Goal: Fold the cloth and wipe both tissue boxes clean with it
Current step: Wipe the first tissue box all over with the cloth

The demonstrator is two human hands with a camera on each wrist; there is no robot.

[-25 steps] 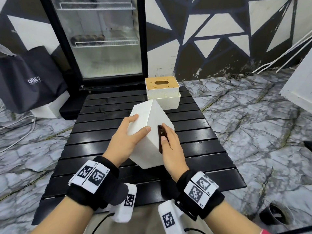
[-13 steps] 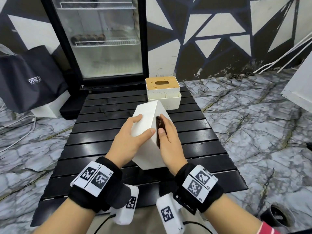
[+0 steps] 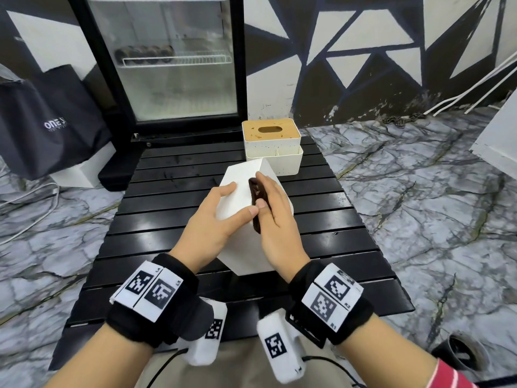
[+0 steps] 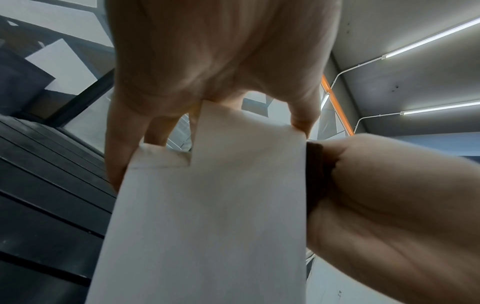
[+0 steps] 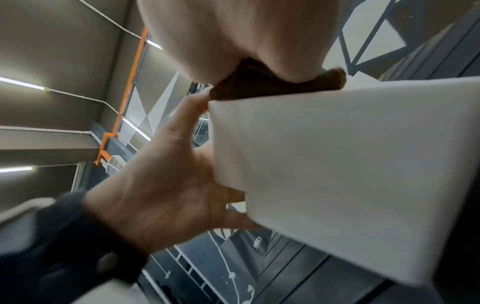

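- Your left hand is bare — behind it a black wrist band carries two white tiles printed with black square codes.
- Your right hand is bare too, and its black band bears two such tiles.
- A white coded block hangs under the left band and another under the right, each trailing a thin black cable.
- A red-and-white striped sleeve edge shows on your right forearm.

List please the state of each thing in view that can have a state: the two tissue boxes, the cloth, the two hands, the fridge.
White tissue box: tilted, held up.
Brown cloth: folded, pressed against the box's side.
Left hand: grips the box.
Right hand: fingers flat, pressing the cloth on the box.
Wooden-lid tissue box: upright on the table, lid speckled.
Fridge: door closed.
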